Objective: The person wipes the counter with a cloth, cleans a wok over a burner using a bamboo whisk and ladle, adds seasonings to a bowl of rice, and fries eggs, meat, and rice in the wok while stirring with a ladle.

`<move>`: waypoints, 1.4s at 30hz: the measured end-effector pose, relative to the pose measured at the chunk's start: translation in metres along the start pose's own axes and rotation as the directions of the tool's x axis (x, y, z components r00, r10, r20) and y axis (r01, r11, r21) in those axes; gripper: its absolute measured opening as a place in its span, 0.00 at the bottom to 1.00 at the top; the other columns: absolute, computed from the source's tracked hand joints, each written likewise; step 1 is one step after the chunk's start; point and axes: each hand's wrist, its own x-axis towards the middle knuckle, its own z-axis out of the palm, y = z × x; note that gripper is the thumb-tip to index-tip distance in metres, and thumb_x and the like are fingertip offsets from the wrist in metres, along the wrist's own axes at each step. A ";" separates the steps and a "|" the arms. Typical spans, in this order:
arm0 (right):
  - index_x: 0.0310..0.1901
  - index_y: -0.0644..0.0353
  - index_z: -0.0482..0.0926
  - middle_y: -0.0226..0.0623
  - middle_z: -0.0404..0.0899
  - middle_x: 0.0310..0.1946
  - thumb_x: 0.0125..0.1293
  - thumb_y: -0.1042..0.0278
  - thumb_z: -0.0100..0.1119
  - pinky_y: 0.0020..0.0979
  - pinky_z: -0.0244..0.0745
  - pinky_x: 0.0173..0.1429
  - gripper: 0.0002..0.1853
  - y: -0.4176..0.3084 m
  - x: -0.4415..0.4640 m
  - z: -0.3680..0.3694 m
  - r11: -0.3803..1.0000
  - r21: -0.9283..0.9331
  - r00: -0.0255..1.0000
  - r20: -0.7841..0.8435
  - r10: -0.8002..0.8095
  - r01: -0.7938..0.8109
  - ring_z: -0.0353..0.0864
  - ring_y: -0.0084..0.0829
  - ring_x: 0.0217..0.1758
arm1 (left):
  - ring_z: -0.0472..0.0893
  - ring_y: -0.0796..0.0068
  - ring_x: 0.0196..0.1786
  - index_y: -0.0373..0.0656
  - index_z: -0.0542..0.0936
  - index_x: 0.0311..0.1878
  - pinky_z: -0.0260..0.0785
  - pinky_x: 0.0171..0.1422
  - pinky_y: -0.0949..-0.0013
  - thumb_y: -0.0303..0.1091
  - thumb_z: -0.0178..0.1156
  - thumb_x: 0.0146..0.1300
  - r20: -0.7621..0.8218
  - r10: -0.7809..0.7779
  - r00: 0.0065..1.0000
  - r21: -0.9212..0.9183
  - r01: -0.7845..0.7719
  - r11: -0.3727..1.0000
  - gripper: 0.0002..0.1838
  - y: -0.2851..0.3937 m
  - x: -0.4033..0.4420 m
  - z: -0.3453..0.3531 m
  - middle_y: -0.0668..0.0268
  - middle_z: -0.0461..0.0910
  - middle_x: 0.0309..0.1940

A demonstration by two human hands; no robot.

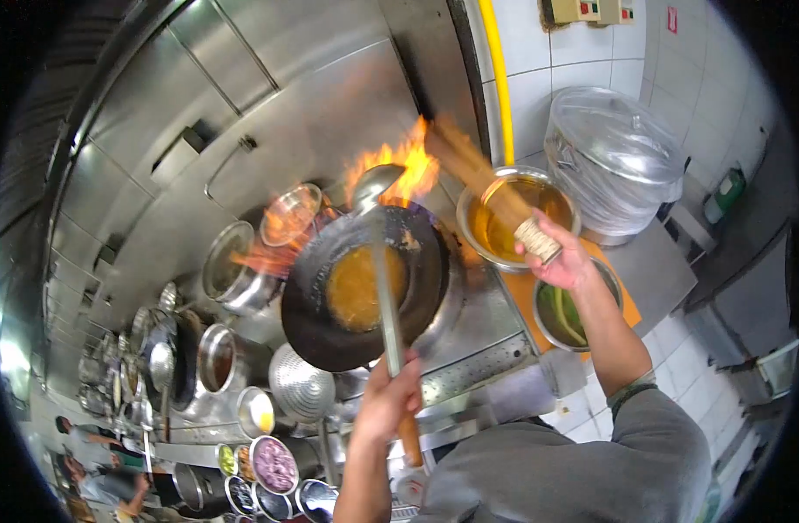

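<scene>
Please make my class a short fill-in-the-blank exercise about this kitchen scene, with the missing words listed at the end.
1. The ladle is held in the person's ____ hand.
2. Beyond the dark wok, bright orange ____ are burning.
3. The pipe running up the tiled wall is coloured ____.
4. The large lidded pot on the right is wrapped in clear ____.

Missing words: left; flames; yellow; plastic.

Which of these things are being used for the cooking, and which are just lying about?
In use:
wok
ladle, in the left hand
bamboo brush, in the right hand

Apparently idle:
wrapped pot
perforated strainer
</scene>
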 end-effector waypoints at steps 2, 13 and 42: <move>0.69 0.51 0.62 0.52 0.80 0.47 0.71 0.59 0.55 0.27 0.79 0.29 0.27 -0.024 -0.014 0.039 0.973 -0.213 0.996 0.039 -0.082 0.089 0.83 0.32 0.30 | 0.68 0.81 0.21 0.41 0.75 0.50 0.62 0.25 0.74 0.41 0.57 0.72 0.030 0.051 0.998 0.171 -0.055 0.984 0.13 -0.024 0.040 0.048 0.73 0.69 0.21; 0.59 0.57 0.79 0.46 0.85 0.44 0.63 0.53 0.65 0.39 0.80 0.43 0.26 0.015 0.108 0.111 -0.327 -0.895 0.930 0.353 -0.103 0.303 0.85 0.41 0.39 | 0.78 0.37 0.56 0.32 0.71 0.54 0.70 0.60 0.48 0.46 0.56 0.69 -0.085 0.128 0.988 0.602 -0.051 0.797 0.24 -0.156 0.236 0.210 0.43 0.80 0.51; 0.53 0.53 0.84 0.48 0.85 0.47 0.57 0.51 0.69 0.44 0.76 0.57 0.24 0.210 0.235 0.142 -0.123 -0.840 0.809 0.454 0.372 0.528 0.83 0.46 0.53 | 0.72 0.60 0.40 0.46 0.80 0.27 0.57 0.42 0.57 0.44 0.69 0.58 -0.025 0.708 0.705 0.994 -0.060 0.096 0.13 -0.044 0.044 -0.071 0.66 0.73 0.30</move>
